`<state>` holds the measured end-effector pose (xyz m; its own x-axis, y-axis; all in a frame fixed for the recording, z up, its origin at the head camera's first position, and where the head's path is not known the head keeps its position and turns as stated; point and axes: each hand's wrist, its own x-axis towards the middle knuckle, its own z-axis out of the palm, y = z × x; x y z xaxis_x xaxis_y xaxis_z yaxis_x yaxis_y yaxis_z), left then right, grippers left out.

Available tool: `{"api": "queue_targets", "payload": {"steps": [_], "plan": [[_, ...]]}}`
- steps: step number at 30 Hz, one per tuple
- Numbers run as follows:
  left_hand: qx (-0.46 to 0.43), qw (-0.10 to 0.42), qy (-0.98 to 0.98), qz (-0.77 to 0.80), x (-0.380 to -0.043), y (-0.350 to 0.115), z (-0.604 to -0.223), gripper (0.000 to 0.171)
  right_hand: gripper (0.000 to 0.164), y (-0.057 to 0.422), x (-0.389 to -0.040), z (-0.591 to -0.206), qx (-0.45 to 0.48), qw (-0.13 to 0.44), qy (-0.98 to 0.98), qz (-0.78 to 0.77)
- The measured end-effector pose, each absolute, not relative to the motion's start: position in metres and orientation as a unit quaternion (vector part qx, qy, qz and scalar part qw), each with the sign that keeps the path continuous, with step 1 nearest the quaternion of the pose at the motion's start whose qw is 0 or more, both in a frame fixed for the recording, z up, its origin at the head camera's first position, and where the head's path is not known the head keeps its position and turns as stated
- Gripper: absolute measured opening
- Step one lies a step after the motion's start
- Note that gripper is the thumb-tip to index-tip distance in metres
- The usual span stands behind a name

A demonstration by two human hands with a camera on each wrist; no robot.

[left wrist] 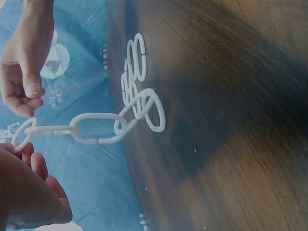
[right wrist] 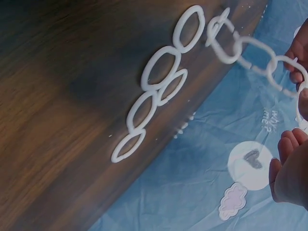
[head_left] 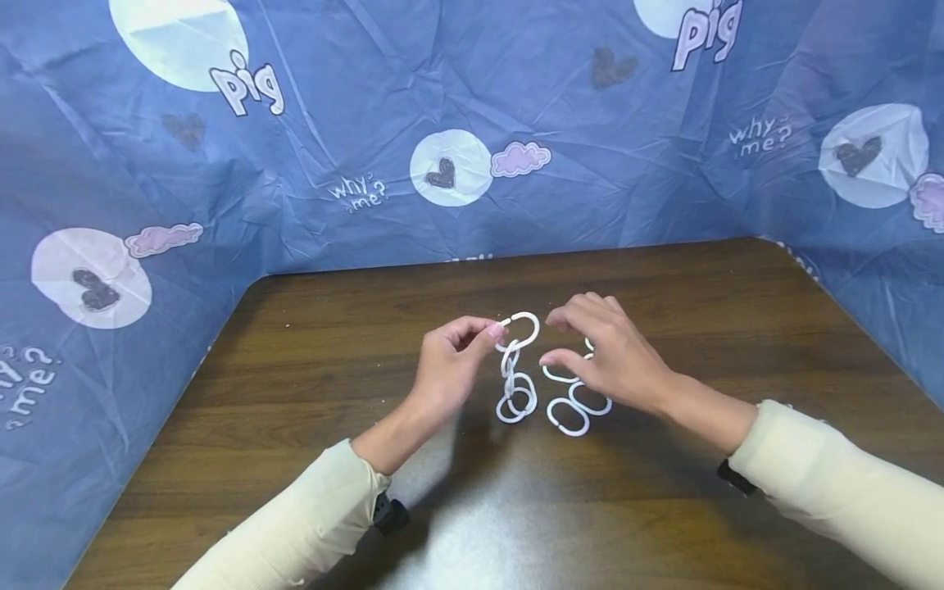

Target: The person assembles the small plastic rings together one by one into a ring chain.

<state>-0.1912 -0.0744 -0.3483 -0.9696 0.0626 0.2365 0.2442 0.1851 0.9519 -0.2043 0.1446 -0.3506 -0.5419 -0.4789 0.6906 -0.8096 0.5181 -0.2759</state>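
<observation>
My left hand (head_left: 451, 360) pinches the top link of a white plastic chain (left wrist: 98, 115) between thumb and fingers. The C-shaped top link (head_left: 537, 329) has a gap in its outline. Below it several joined links hang, the lowest resting on the table in the left wrist view. To the right, my right hand (head_left: 615, 348) is held just beside the top link, thumb and fingers apart with nothing between them. Beneath that hand lie several loose white links (right wrist: 144, 79) in a cluster, partly hidden by it in the head view.
The brown wood-grain table (head_left: 310, 393) carries the links, with small white specks scattered on it. Behind and at both sides hangs a blue printed cloth (head_left: 354, 106). Dark wrist straps (head_left: 389, 514) show below both pale sleeves.
</observation>
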Motion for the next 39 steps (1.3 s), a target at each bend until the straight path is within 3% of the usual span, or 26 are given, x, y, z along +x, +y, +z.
{"api": "queue_targets", "payload": {"steps": [20, 31, 39], "plan": [[-0.093, 0.085, -0.762, -0.636, -0.190, -0.077, -0.348, 0.014, 0.036, 0.204, -0.223, -0.362, 0.316, 0.196, -0.881, 0.294], [-0.098, 0.078, -0.758, -0.639, -0.189, -0.077, -0.349, 0.016, 0.049, 0.230, -0.237, -0.370, 0.280, 0.097, -0.920, 0.255], [-0.088, 0.068, -0.757, -0.644, -0.190, -0.078, -0.349, 0.015, 0.051, 0.237, -0.245, -0.375, 0.266, 0.063, -0.934, 0.232]]}}
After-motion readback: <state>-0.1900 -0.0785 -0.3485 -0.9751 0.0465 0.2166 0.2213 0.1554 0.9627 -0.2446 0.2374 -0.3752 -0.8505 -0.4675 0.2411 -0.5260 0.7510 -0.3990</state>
